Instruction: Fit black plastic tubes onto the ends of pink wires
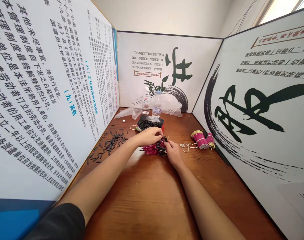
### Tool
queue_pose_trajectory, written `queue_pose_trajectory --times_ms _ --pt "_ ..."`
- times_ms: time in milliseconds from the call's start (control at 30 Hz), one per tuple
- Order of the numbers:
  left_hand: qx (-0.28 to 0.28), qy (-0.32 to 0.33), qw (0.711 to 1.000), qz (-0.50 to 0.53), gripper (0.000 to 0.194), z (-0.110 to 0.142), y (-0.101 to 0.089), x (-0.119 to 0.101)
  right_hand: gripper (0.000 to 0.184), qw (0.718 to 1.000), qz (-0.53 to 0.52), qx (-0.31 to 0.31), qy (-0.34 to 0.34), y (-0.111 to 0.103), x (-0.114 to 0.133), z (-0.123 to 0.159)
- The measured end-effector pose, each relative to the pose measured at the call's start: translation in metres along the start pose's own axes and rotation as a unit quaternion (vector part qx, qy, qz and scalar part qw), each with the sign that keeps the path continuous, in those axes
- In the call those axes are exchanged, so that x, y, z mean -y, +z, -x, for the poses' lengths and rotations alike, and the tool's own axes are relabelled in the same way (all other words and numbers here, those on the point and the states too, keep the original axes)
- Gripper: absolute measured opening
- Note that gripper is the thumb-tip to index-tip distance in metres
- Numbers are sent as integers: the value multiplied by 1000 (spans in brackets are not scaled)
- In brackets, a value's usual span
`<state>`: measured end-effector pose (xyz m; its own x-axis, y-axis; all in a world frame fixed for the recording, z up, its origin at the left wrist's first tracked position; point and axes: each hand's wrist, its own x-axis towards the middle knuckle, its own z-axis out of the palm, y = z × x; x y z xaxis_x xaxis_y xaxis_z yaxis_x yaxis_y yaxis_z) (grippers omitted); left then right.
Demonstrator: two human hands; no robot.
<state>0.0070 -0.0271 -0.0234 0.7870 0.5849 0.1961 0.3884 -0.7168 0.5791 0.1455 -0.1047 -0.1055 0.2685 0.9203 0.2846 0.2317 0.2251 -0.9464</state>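
Observation:
My left hand (150,136) is closed, with thumb and finger pinched together. Whatever sits between those fingertips is too small to make out. Just to the right, my right hand (173,154) is closed on a few thin wires with dark and gold-coloured ends (166,138). Between and under the hands lies a pile of magenta wires with black ends (154,148) on the table. Behind my left hand stands an open box of small black sleeves (148,124), partly hidden by the hand.
Loose black sleeves (113,143) are scattered on the wooden table (137,200) at left. Two tied magenta wire bundles (200,139) and white cord (188,146) lie at right. Two water bottles (156,105) and clear plastic bags (173,107) stand behind. Printed panels (241,100) enclose three sides.

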Motion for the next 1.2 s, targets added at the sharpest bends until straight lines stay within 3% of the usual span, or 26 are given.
queue_pose_trajectory --times_ms 333,767,1200 --pt "-15 10 1000 -1 14 -1 0 2 35 1000 5 5 2 0 -2 -1" --pt "-36 -24 999 13 18 -1 -1 2 34 1000 0 3 10 0 -1 0" --pt "-18 -36 999 0 19 -1 -1 -1 33 1000 15 6 -3 0 -1 -1"
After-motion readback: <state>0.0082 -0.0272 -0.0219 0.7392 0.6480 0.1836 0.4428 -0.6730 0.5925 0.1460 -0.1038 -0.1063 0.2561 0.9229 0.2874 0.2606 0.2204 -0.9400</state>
